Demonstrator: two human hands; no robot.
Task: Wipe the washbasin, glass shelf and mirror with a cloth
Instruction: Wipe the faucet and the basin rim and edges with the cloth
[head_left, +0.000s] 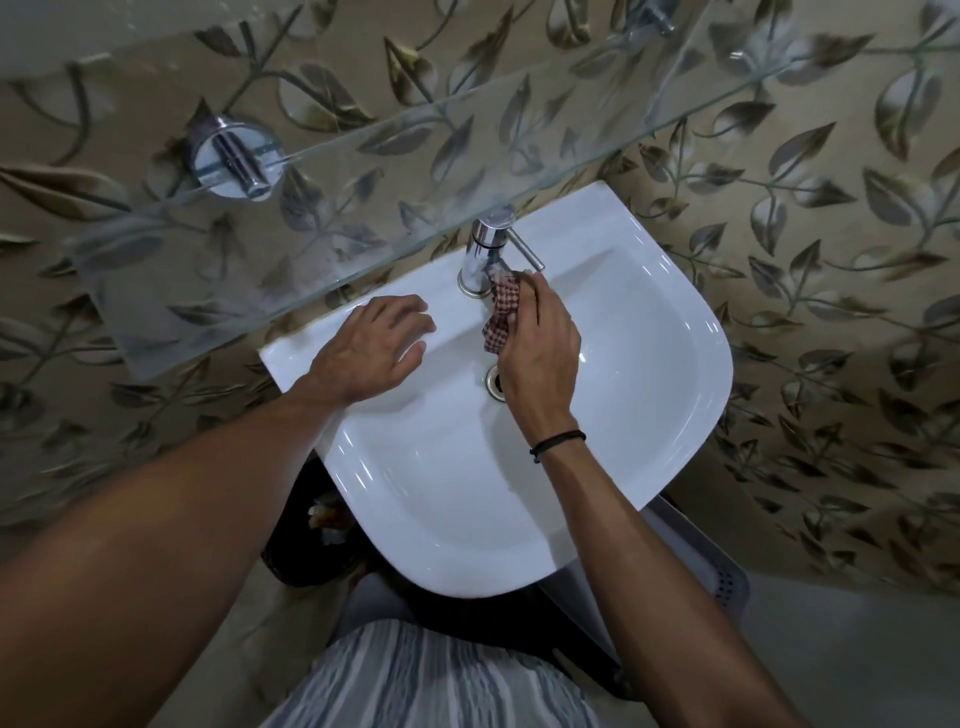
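A clear glass shelf (363, 171) on a round chrome bracket (236, 156) juts from the leaf-patterned tile wall (831, 234) over the back of the white ceramic washbasin (649, 364), overlapping the top of the chrome pillar tap (485, 254). At the tap's base the right hand (540, 353) curls its fingers round a bunched red-and-white checked cloth (503, 312), while the left hand (371, 348) rests, fingers spread, on the basin's back-left rim. The right hand half covers the metal drain ring (493, 382), and below the basin a grey perforated plastic bin (711, 582) is largely hidden, its contents impossible to make out.
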